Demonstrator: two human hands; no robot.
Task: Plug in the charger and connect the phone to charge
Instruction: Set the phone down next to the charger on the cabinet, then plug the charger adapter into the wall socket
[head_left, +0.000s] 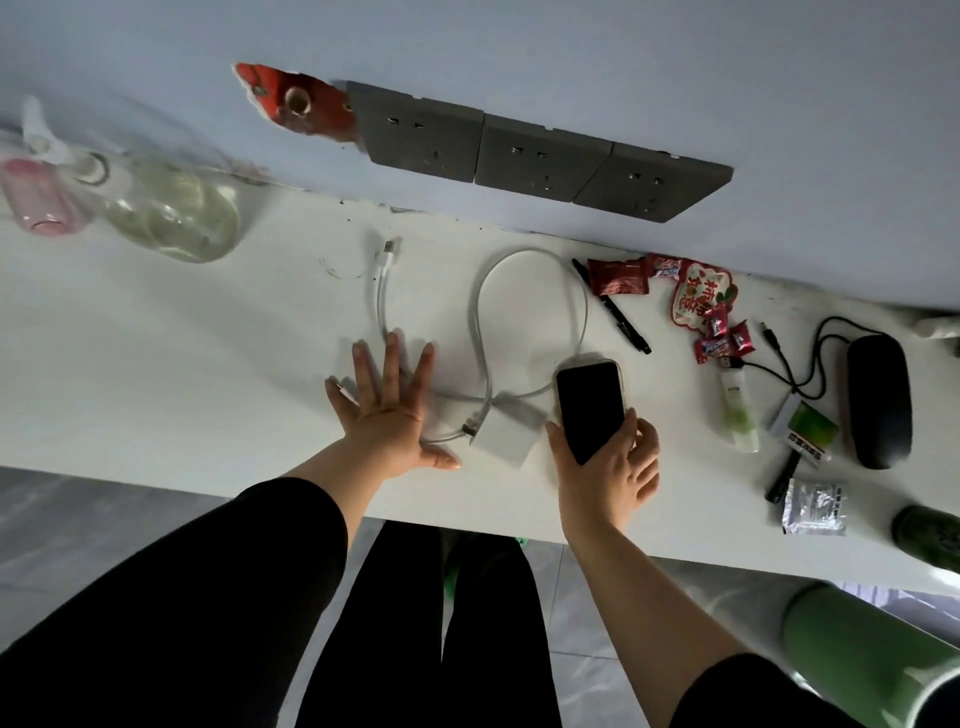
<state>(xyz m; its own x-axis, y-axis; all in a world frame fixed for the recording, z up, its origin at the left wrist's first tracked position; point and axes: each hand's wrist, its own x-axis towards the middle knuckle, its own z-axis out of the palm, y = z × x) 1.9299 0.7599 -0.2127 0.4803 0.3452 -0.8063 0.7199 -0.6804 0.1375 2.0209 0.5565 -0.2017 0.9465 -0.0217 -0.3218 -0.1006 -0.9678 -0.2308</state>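
A black-screened phone (589, 408) lies face up on the white counter (208, 364), and my right hand (608, 467) grips its near end. Left of the phone sits the white charger block (506, 434). Its white cable (483, 332) loops toward the wall, and the free plug (389, 252) lies near the back edge. My left hand (389, 410) rests flat on the counter, fingers spread, over part of the cable and just left of the block. Three grey wall sockets (540, 156) line the wall above the counter.
A clear glass jar (171, 208) and a pink bottle (41, 200) stand at the far left. Right of the phone lie a black pen (615, 312), red candy wrappers (696, 296), a small tube (737, 410), a black case (878, 400) and a foil packet (813, 506). A broken wall patch (296, 101) shows red.
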